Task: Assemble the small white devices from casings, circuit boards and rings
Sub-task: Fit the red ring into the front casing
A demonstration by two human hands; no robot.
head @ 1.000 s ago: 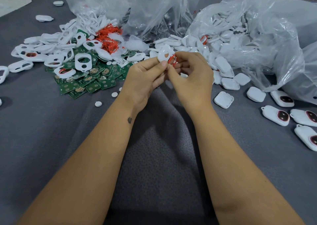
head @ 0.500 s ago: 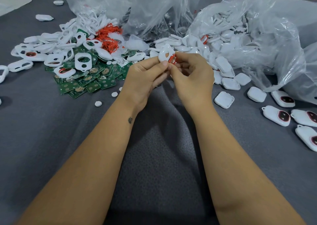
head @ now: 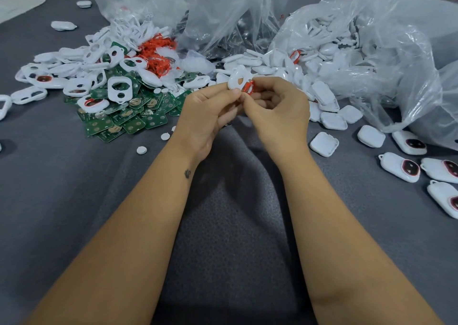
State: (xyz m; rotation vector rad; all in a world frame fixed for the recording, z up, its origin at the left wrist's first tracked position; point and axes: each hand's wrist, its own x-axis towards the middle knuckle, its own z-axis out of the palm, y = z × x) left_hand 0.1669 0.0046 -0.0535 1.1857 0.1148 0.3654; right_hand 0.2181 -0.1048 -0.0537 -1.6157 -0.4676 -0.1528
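Note:
My left hand [head: 207,116] pinches a white casing front [head: 236,79] with cut-out openings, held upright above the table's middle. My right hand [head: 277,109] pinches a red ring [head: 248,86] against the casing's right edge. Both hands touch at the fingertips. Green circuit boards [head: 128,116] lie in a heap to the left, under more white casing fronts [head: 119,86] and a tangle of red rings [head: 155,52]. White back covers [head: 323,143] lie to the right. Finished white devices [head: 399,166] with dark windows sit at the far right.
Clear plastic bags [head: 371,52] full of white parts stand behind and to the right. Small white discs [head: 141,149] dot the grey cloth [head: 235,225] near my left wrist. Loose casings [head: 63,25] lie far left at the back.
Both hands have shifted very slightly while working the red ring at the casing's edge; the casing has tilted a little. Everything else on the table is unchanged.

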